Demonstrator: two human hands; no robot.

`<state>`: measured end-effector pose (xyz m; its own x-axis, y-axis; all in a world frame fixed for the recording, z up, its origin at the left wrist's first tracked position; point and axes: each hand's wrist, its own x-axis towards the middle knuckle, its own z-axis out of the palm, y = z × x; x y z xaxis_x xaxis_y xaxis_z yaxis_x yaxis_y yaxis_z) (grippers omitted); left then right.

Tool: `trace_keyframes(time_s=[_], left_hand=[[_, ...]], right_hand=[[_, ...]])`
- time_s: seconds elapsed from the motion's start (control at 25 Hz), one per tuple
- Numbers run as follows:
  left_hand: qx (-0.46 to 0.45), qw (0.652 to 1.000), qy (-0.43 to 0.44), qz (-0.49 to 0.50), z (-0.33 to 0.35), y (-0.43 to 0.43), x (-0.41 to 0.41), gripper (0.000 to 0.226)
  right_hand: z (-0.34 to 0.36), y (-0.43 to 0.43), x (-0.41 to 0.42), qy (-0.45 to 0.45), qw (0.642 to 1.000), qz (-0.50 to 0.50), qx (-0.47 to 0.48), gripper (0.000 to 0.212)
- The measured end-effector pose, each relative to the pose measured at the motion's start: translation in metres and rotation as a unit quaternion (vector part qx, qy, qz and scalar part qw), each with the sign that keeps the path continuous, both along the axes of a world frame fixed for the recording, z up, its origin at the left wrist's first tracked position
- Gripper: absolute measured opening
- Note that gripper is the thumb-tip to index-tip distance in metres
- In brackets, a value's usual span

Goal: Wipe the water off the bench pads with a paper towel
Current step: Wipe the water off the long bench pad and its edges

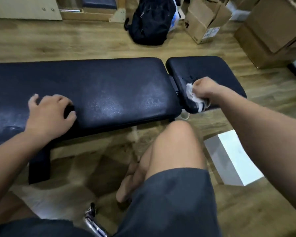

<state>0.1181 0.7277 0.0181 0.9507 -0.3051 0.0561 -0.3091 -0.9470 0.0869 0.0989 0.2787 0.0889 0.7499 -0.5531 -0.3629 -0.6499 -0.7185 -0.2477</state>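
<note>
A black weight bench runs across the view with a long pad [109,89] and a short seat pad [212,69] to its right. My right hand [204,88] is shut on a crumpled white paper towel [192,95] pressed on the seat pad's near left corner. Water drops glisten on the seat pad just above the towel. My left hand [50,113] rests palm down on the long pad's near left part, fingers spread, holding nothing. The long pad shows dull smeared patches.
A black backpack [150,21] and several cardboard boxes [203,23] stand on the wooden floor beyond the bench. A white box [232,158] lies on the floor at my right. My bare knee [176,144] is just before the bench.
</note>
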Motion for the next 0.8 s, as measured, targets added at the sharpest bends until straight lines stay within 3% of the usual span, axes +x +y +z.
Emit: trace_keyframes(time_s=[0.12,0.28,0.44,0.56,0.6,0.68,0.8], left_hand=[[0.057,0.995,0.079,0.029,0.015,0.015,-0.020,0.045],[0.079,0.977,0.173,0.093,0.020,0.041,-0.021,0.052],[0.103,0.985,0.124,0.063,0.012,0.044,-0.023,0.053],[0.127,0.986,0.101,0.044,0.010,0.043,-0.025,0.054],[0.131,0.985,0.099,0.044,0.013,0.043,-0.027,0.055],[0.130,0.986,0.092,0.055,0.012,0.039,-0.033,0.055],[0.132,0.985,0.087,0.075,0.004,0.034,-0.040,0.053]], right_hand=[[-0.039,0.029,-0.022,-0.069,0.994,-0.078,0.014,0.030],[-0.085,0.045,-0.055,-0.061,0.983,-0.159,0.069,0.030],[-0.097,0.082,-0.069,-0.138,0.919,-0.322,0.181,0.036],[-0.102,0.140,-0.059,-0.130,0.893,-0.339,0.265,0.036],[-0.099,0.167,-0.058,-0.149,0.865,-0.353,0.324,0.034],[-0.095,0.206,-0.060,-0.177,0.774,-0.399,0.458,0.025],[-0.081,0.180,-0.058,-0.217,0.680,-0.473,0.517,0.018]])
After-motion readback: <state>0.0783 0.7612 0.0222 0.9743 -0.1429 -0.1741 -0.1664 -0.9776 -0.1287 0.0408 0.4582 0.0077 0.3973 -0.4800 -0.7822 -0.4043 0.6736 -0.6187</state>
